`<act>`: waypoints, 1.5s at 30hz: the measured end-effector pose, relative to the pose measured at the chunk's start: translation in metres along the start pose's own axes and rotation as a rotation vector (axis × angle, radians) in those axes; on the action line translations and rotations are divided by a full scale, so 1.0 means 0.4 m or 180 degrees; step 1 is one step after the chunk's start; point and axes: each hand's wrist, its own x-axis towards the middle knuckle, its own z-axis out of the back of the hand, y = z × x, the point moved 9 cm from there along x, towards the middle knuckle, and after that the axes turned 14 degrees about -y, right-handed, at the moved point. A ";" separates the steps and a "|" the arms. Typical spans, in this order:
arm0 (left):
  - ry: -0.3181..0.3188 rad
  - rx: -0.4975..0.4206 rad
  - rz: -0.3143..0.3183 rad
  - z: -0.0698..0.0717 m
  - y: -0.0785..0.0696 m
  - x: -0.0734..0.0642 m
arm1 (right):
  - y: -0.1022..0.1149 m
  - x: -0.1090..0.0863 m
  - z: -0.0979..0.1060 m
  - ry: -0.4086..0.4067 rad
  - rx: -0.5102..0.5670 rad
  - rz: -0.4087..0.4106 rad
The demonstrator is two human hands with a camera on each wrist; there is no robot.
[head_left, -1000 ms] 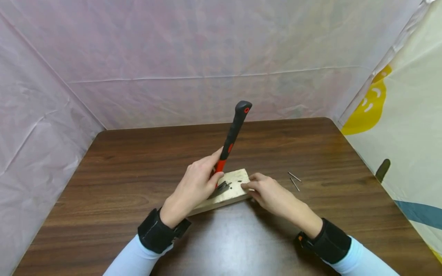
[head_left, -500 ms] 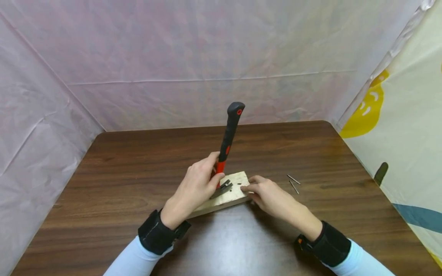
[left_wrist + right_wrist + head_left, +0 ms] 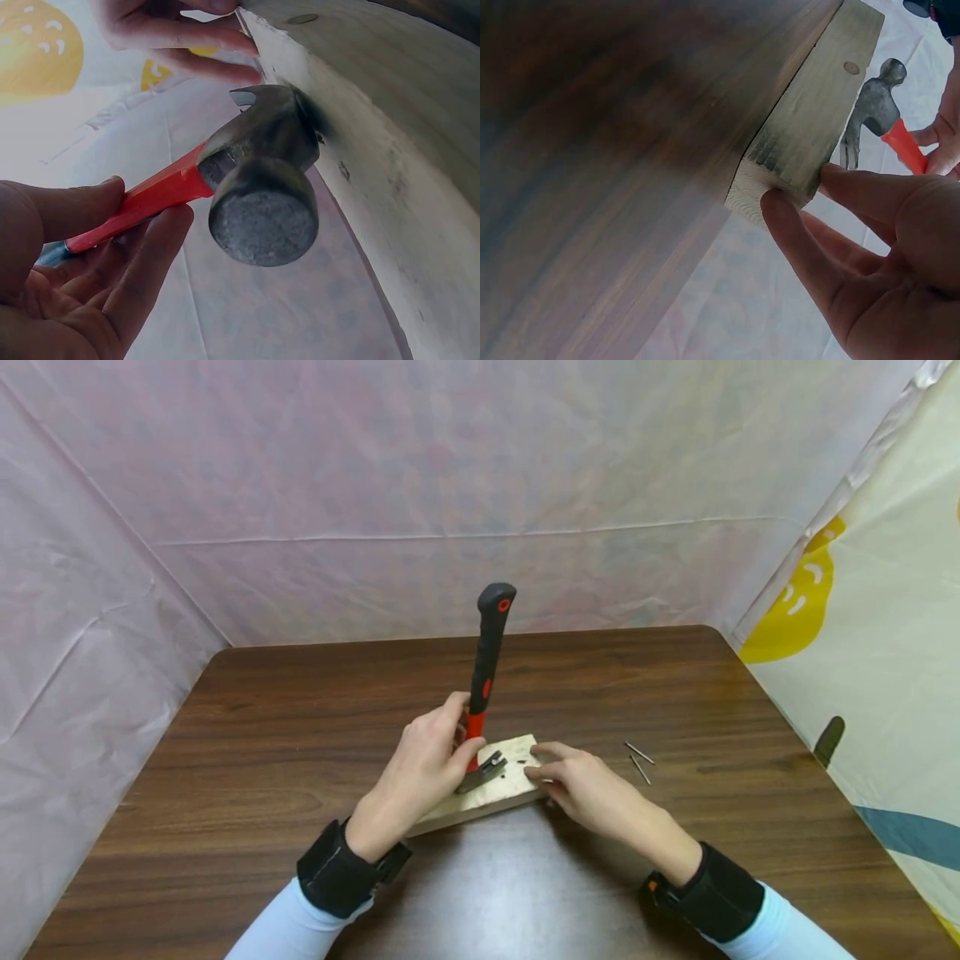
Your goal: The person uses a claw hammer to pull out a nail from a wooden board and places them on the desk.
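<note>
My left hand grips the red neck of a claw hammer between thumb and fingers. The hammer's black handle points up, leaning slightly right. Its metal head rests against a pale wooden block, claw toward the right end. Whether the claw holds a nail cannot be seen. At the block's right end, my right hand holds the wood with thumb and fingers. Dark holes mark the top face near those fingers. In the right wrist view, the thumb presses the block's end.
Two loose nails, a far nail and a near nail, lie to the right of my right hand. The block sits on a brown wooden table. Pale fabric walls stand behind and at both sides.
The hammer's handle has swung left, closer to upright, with my left hand still on its neck. My right hand stays at the block's end, its fingers shifting slightly.
</note>
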 end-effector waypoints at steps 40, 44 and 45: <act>-0.0354 -0.0447 0.0153 0.073 0.021 -0.004 | -0.019 0.005 0.003 -0.0038 0.0163 0.0052; -0.0376 -0.0436 0.0156 0.085 0.019 -0.004 | -0.020 0.003 0.004 -0.0015 0.0109 0.0050; -0.0387 -0.0437 0.0148 0.088 0.017 -0.004 | -0.021 0.003 0.005 -0.0012 0.0083 0.0052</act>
